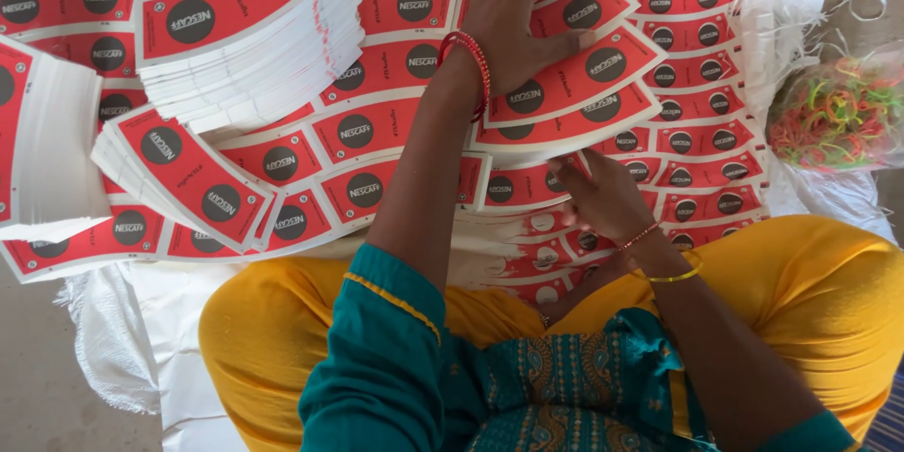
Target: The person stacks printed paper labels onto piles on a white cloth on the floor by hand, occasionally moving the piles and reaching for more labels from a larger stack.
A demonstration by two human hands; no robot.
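So, a fan of red curved paper blanks (574,85) at upper centre is pressed flat under the left hand (527,14), fingers spread; lower down, a blank's edge (574,162) is pinched by the right hand (603,196).

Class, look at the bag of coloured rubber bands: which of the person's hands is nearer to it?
Right. The right hand lies on the red paper blanks below and left of the bag of rubber bands; the left hand rests on the blanks farther left.
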